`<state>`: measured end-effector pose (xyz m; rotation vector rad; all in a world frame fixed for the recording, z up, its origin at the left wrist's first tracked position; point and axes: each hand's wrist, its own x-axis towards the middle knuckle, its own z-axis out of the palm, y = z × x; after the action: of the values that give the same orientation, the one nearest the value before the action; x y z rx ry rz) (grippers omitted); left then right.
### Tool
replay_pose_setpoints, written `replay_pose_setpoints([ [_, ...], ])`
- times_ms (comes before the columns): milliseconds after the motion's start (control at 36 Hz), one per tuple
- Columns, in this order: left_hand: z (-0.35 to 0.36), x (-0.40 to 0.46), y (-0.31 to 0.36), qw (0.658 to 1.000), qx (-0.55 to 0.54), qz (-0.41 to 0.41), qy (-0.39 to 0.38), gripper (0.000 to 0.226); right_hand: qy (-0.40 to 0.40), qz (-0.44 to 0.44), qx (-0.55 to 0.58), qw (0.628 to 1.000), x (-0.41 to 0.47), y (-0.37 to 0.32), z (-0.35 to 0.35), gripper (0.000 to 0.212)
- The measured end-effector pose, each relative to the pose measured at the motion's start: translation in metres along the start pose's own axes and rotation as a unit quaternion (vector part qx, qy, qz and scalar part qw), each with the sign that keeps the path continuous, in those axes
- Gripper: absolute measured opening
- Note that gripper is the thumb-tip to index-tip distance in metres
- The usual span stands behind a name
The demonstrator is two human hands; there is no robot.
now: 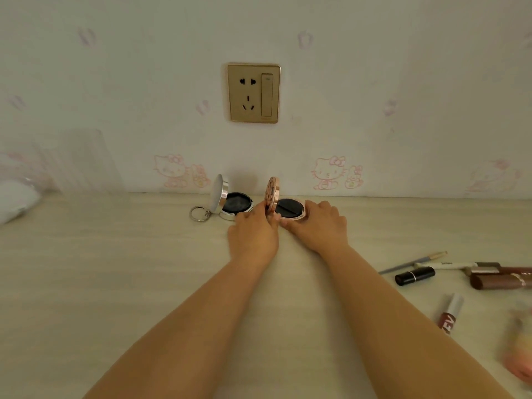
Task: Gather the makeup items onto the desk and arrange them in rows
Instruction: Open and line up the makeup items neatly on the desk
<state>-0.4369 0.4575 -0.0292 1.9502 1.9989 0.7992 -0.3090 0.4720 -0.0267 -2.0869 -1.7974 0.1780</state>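
A pink compact [288, 209] stands open at the back of the desk [115, 269], its patterned lid upright. My left hand [253, 230] pinches the lid's edge. My right hand [319, 223] cups the base from the right. Just left of it sits a silver compact [227, 198], also open, with a key ring [198, 213] attached. At the right lie a black lipstick [414, 275], a thin pencil [411, 262], a white pen [444, 265], two brown tubes [501, 280] and a red lip gloss [450, 313].
The wall with a gold power socket [253, 93] rises directly behind the compacts. A white bag [17, 201] rests at the far left. A blurred pink object [518, 347] sits at the right edge.
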Motion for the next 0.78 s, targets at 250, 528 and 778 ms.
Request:
replay_pose_setpoints([
  [250, -0.015, -0.034, 0.002, 0.989, -0.133, -0.049, 0.044, 0.024, 0.051, 0.016, -0.018, 0.998, -0.068, -0.005, -0.008, 0.035],
  [528, -0.024, -0.123, 0.020, 0.978, -0.204, 0.042, 0.005, 0.015, 0.041, 0.022, 0.199, 0.979, -0.169, 0.013, -0.047, 0.028],
  [778, -0.015, -0.187, 0.073, 0.964, -0.219, 0.142, -0.053, 0.014, 0.241, 0.012, 0.283, 0.928, -0.240, 0.058, -0.095, 0.023],
])
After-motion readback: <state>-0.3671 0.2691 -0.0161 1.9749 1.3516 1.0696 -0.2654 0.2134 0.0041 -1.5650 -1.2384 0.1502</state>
